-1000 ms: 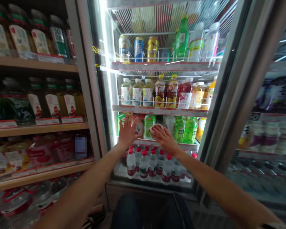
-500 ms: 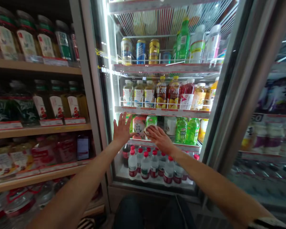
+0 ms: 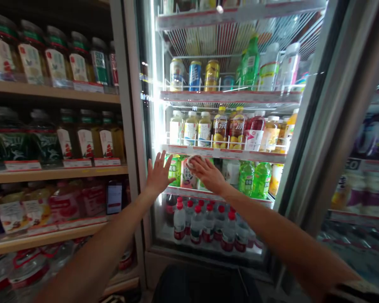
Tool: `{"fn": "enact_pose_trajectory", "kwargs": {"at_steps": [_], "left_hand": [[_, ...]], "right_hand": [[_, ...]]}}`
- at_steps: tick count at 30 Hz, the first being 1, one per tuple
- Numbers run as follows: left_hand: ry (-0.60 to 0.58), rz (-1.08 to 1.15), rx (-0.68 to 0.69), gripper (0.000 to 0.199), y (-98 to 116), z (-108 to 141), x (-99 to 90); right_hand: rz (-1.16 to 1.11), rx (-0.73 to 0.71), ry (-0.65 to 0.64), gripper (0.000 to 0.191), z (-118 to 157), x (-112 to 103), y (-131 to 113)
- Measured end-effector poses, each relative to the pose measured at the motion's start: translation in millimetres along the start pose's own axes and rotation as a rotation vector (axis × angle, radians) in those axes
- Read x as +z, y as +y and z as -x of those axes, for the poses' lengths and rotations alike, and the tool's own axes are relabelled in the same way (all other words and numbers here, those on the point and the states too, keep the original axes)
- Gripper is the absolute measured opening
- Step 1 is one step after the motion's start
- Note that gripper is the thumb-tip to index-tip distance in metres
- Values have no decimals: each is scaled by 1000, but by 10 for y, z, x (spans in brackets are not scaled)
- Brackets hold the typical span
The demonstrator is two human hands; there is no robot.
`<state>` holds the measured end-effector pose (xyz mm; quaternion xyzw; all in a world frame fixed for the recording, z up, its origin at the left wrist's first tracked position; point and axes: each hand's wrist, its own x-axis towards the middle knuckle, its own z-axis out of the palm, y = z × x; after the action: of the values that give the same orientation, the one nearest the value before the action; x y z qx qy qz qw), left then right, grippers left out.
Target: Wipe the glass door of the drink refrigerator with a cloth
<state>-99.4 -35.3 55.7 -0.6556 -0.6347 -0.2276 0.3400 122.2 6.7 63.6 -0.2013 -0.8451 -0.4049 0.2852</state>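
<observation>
My right hand [image 3: 209, 173] lies over a folded whitish cloth [image 3: 193, 161], fingers stretched and pressing it to the glass door [image 3: 146, 139] of a lit drinks fridge. Part of the cloth shows beyond the fingertips, just below a shelf edge. To its left, my left hand [image 3: 158, 173] is open, fingers spread, against the door near its left side; whether the palm fully touches cannot be told. Behind the glass, between my hands, stand a green-labelled bottle [image 3: 174, 170] and a pink-labelled bottle [image 3: 187, 177]. My right hand partly hides another green bottle.
Wooden shelves [image 3: 60, 174] with bottles stand on the left, where a lit phone [image 3: 114, 197] leans upright. Inside the fridge are cans [image 3: 195, 76], juice bottles [image 3: 221, 127] and small red-capped bottles [image 3: 197, 224]. A metal frame [image 3: 331, 126] rises at the right.
My right hand has moved the cloth up and slightly left across the glass, to just below the shelf edge. My left hand has shifted a little left. The camera view has turned slightly.
</observation>
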Motion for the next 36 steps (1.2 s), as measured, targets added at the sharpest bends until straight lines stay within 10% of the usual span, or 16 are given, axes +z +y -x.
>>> {"fn": "enact_pose_trajectory", "kwargs": {"at_steps": [4,11,17,23,29,36], "left_hand": [[-7,6,4,90,-38,-42,-1],[11,27,21,86,-100,-91,-53],[19,26,34,95,-151,-352,-235],[-4,-6,69,87,-136,-414,-377],[43,29,52,93,16,-593,-480],[36,35,66,90,97,-618,-541]], "right_hand": [[50,213,115,43,-342,-58,131],[-15,-124,-23,44,-177,115,-168],[-2,209,119,46,-597,-40,125],[7,-88,12,42,-331,-4,46],[46,230,187,41,-579,-214,419],[6,-89,32,41,-175,-204,420]]}}
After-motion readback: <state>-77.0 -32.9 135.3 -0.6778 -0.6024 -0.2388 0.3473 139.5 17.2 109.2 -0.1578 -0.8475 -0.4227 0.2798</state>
